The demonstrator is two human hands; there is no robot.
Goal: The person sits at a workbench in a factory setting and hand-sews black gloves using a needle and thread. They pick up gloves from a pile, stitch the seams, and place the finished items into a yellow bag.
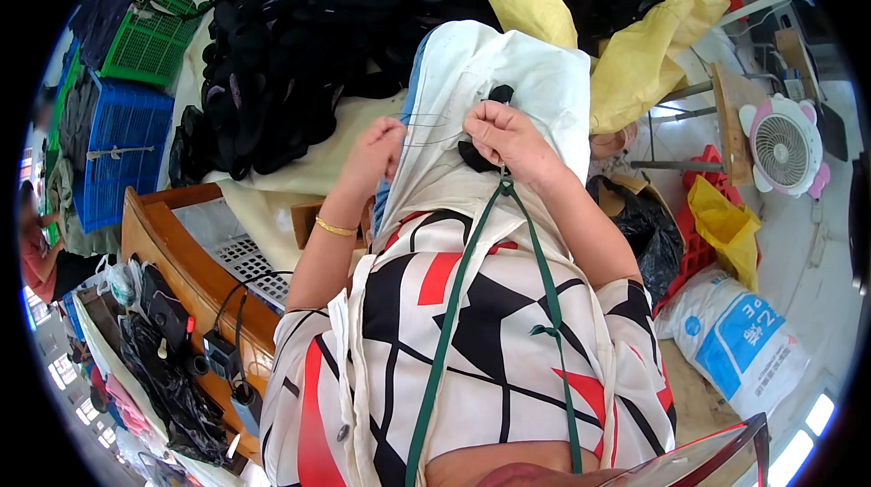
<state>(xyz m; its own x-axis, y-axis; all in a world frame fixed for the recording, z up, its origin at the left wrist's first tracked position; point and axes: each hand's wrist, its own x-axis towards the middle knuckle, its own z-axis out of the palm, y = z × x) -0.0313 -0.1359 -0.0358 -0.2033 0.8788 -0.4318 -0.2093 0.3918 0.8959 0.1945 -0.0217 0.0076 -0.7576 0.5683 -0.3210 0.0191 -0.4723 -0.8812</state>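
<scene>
- The white cloth (508,79) hangs in front of the person's chest. Its long axis runs up and down, with the top edge folded away from the person.
- The right hand (508,138) pinches the cloth with closed fingers, just under a small black piece (500,92) at the middle of the cloth.
- The left hand (376,151) is closed too, and one thin thread (426,129) runs from it toward the right hand. Whether it pinches a needle, I cannot tell.
- The black piece is partly hidden by the right hand, so its shape is hard to make out.
- Behind the cloth lies one big black pile (308,43); single items cannot be counted.
- I count one green crate (159,20), one blue crate (122,147), one small fan (785,150) and one wooden bench (168,251) at the left.
</scene>
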